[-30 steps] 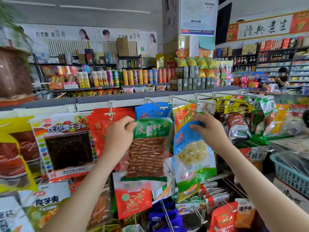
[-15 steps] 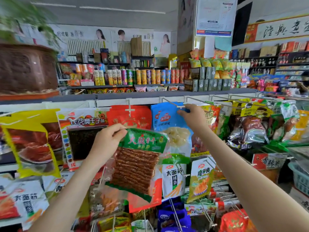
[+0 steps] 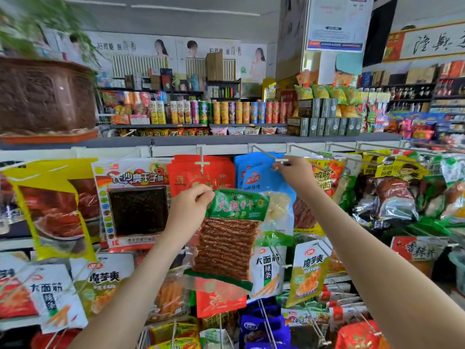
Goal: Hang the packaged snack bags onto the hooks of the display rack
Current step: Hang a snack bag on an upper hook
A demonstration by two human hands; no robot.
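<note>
Now, left hand [image 3: 188, 210] pinching green bag [image 3: 231, 238] corner, right hand [image 3: 295, 176] pinching blue bag [image 3: 259, 178] at hook [image 3: 265, 154]

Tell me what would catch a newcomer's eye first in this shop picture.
Dead centre, the left hand holds up a green-topped bag of brown strips. Just above and to its right, the right hand pinches the top of a blue bag at the tip of a hook. Farther back, a row of colourful cans stands across the middle of the view.
</note>
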